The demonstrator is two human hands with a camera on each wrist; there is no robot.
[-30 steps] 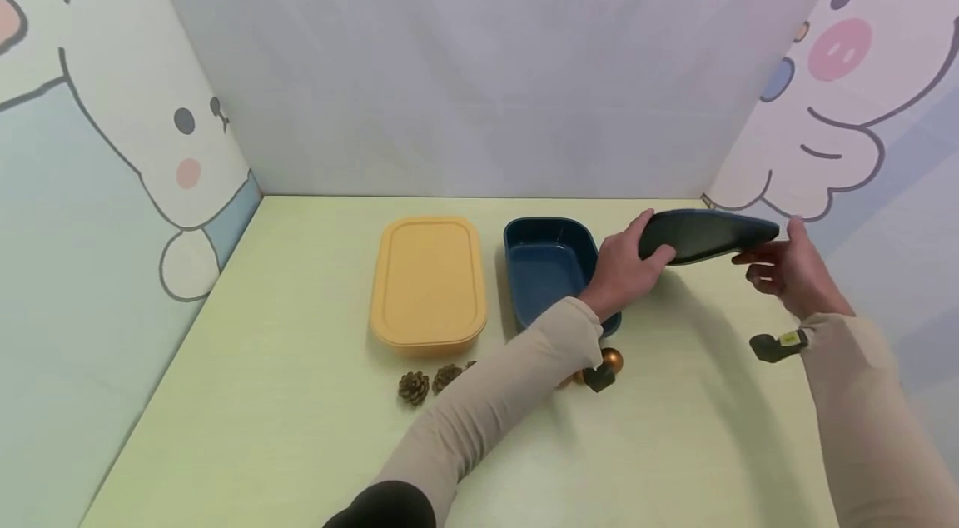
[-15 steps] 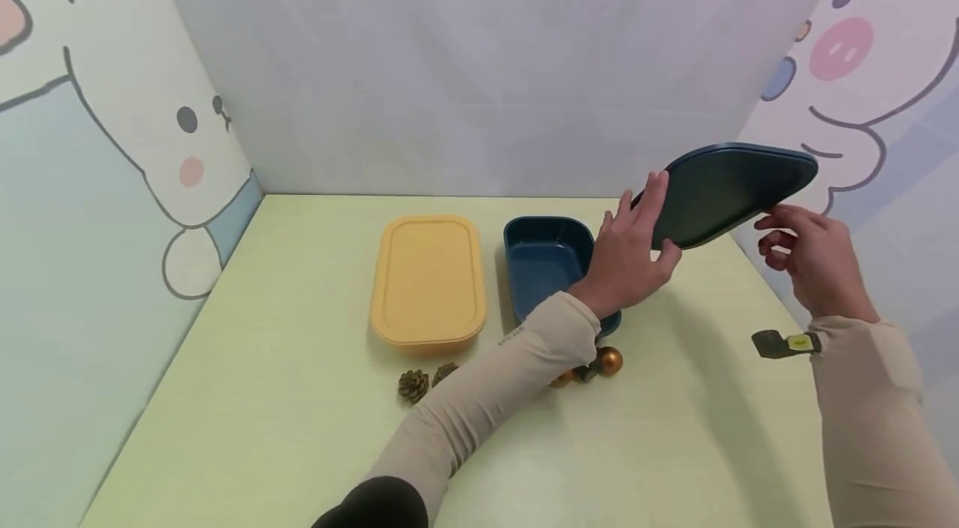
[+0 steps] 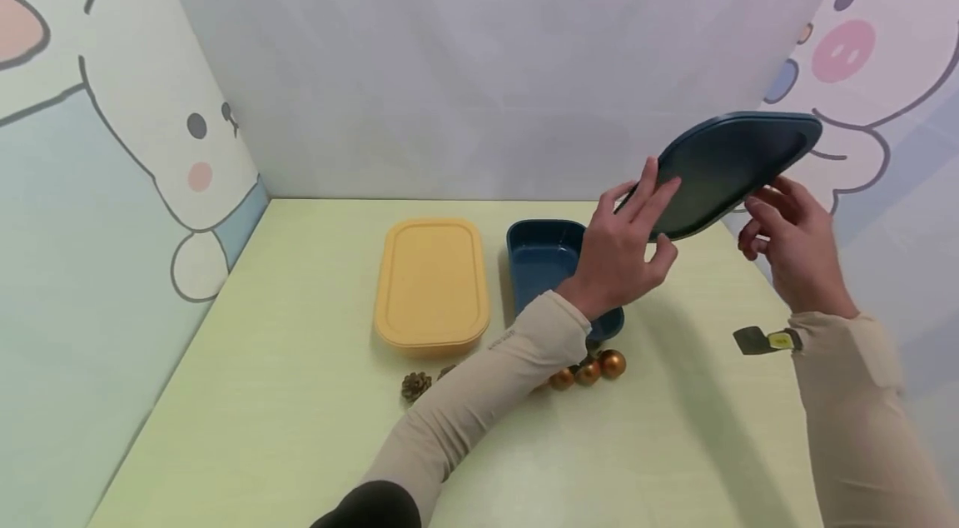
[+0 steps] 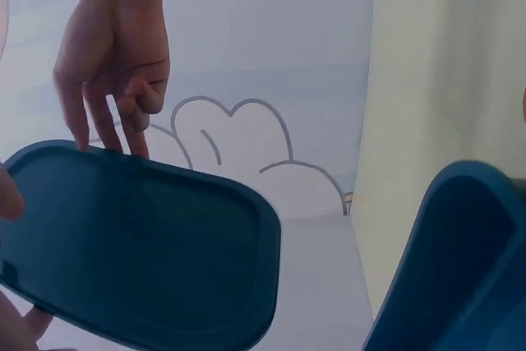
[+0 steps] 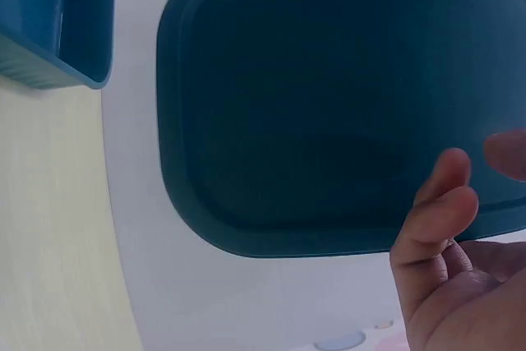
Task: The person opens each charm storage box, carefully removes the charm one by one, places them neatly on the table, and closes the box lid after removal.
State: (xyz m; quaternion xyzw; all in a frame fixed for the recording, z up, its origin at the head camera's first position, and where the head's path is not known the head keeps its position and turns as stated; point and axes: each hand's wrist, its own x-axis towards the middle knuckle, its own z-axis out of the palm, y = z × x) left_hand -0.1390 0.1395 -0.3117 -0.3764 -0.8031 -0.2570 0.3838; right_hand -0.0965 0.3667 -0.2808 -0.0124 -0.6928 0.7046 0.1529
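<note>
A dark blue lid (image 3: 737,166), rectangular with rounded corners, is held tilted in the air at the right of the head view. My left hand (image 3: 613,261) grips its near left edge, some fingers over its face. On the opposite side my right hand (image 3: 805,249) pinches the edge between thumb and finger, its other fingers curled. The right wrist view shows the lid's broad raised-rim face (image 5: 304,104). Below my left hand stands an uncovered dark blue box (image 3: 541,261), partly hidden by that hand and forearm.
Left of the blue box sits a yellow lidded box (image 3: 432,286). Several copper-coloured balls (image 3: 613,364) lie in front of the blue box. Pine cones (image 3: 415,386) lie before the yellow one, partly covered by my left sleeve. Printed walls enclose the table (image 3: 300,428).
Both hands have raised the lid from low over the table's right side, tilting its face more toward the head camera. The boxes have stayed put.
</note>
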